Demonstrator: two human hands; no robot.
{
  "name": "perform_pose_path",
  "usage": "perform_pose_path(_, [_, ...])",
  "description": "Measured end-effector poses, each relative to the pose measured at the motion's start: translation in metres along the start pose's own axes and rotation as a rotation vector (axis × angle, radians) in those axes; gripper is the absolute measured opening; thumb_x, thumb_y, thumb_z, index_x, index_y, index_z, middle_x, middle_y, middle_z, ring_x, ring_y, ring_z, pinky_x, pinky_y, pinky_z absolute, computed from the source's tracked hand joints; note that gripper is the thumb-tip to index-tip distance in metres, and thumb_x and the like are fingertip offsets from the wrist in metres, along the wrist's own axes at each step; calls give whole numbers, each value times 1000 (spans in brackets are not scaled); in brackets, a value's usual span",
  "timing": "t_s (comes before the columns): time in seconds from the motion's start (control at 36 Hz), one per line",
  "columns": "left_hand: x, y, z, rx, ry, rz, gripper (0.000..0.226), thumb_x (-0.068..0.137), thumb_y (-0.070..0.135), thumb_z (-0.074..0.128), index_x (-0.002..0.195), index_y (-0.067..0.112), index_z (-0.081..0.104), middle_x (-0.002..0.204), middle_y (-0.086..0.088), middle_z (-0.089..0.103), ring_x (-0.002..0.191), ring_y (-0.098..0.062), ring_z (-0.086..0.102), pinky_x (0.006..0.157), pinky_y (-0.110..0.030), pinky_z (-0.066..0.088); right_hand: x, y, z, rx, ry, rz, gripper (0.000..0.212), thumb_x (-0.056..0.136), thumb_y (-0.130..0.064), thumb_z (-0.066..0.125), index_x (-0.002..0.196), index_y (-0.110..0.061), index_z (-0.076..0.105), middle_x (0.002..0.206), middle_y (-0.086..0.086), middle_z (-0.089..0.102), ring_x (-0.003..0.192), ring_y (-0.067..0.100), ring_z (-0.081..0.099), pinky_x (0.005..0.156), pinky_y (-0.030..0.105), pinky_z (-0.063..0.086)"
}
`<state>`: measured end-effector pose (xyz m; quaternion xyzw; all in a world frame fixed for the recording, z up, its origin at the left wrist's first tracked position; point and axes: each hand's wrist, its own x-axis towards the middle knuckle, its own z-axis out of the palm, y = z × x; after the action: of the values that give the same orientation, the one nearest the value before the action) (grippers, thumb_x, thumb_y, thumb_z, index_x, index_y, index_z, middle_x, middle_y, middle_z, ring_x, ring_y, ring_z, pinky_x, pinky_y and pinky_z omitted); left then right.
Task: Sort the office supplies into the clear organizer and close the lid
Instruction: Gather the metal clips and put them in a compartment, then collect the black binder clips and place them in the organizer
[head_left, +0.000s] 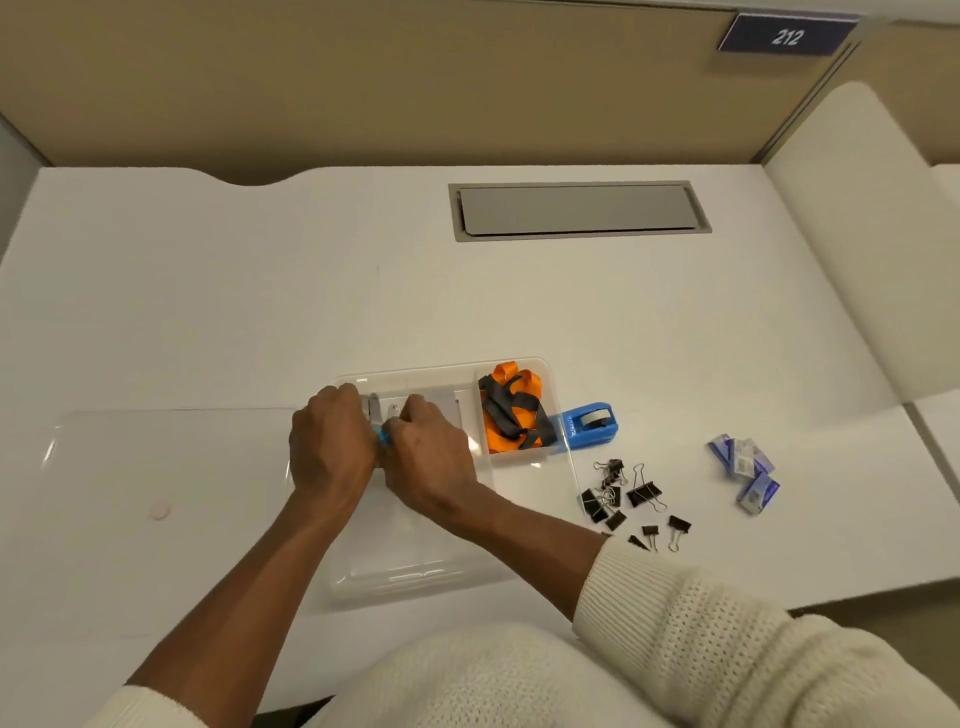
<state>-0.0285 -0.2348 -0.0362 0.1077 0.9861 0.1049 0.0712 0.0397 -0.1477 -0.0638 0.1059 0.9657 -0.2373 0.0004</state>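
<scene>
The clear organizer (415, 577) lies open on the white desk, its clear lid (156, 457) flat to the left. My left hand (330, 447) and my right hand (428, 452) meet over its far left part, both closed around a blue and metal tool (383, 423), mostly hidden by the fingers. An orange and grey lanyard (511, 413) fills the far right compartment. A blue tape dispenser (589, 422) stands just right of the organizer. Several black binder clips (631, 501) lie loose on the desk, with blue staple boxes (745, 467) further right.
A grey cable hatch (579, 210) is set into the desk at the back. A tan partition wall (363, 78) closes the far side, and a white divider (852, 234) stands on the right. A small round pink spot (159, 511) shows under the lid.
</scene>
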Motion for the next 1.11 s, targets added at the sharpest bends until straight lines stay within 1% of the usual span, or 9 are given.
perform_pose_path(0.17, [-6,7,-9,105,39,23,22,96,24,62,82,9,69,78,-10,70,68,-33,65,56,-31,40,-13,19,-12,90,88,-68,23,87,-12,77,109,-6,75,105,12,64,87,25,63,60,36,59])
perform_pose_path(0.33, [-24,27,-21,35,150,95,31,99,31,60,81,8,69,75,-9,69,60,-22,46,58,-31,32,-37,46,-32,168,234,-37,18,93,-17,68,110,-16,74,105,3,63,87,16,63,63,35,60])
perform_pose_path(0.5, [-49,60,-18,10,98,348,26,95,36,67,83,13,72,76,-5,72,65,-26,63,60,-33,51,-73,77,-59,195,321,73,19,94,-26,69,113,-21,71,111,-3,61,87,9,66,64,23,55])
perform_pose_path(0.67, [-78,105,-7,-19,-35,573,18,99,34,59,97,19,68,90,2,68,78,-20,63,65,-34,51,-114,122,-82,175,410,247,23,91,-24,73,114,-21,70,113,-2,63,83,7,66,64,14,49])
perform_pose_path(0.72, [-86,121,-3,-25,-105,679,23,101,38,57,110,19,66,103,3,67,90,-19,63,72,-34,54,-130,140,-91,152,404,344,30,90,-25,75,118,-21,67,116,-1,62,83,9,67,65,10,45])
perform_pose_path(0.78, [-91,138,-1,-3,-148,806,28,100,41,57,117,20,64,111,3,64,98,-19,61,74,-36,57,-146,160,-99,109,358,461,40,89,-33,75,126,-25,61,120,-3,58,87,11,68,64,19,51])
perform_pose_path(0.89, [-97,174,6,139,-196,1025,25,98,34,62,116,17,58,115,-1,59,99,-19,57,62,-35,49,-177,192,-111,-4,222,683,73,81,-64,74,141,-33,44,138,1,51,101,17,67,74,36,57])
perform_pose_path(0.97, [-98,197,18,254,-231,1109,35,92,24,70,121,14,54,122,-6,55,107,-22,55,57,-34,38,-194,206,-114,-48,82,785,104,70,-85,68,153,-36,30,150,7,42,118,22,62,83,43,57])
perform_pose_path(1.11, [-95,224,40,364,-324,1149,54,85,14,76,131,8,48,138,-14,45,121,-29,51,63,-36,44,-206,217,-108,-27,-81,809,132,56,-95,66,161,-43,5,153,9,28,135,28,48,92,48,55])
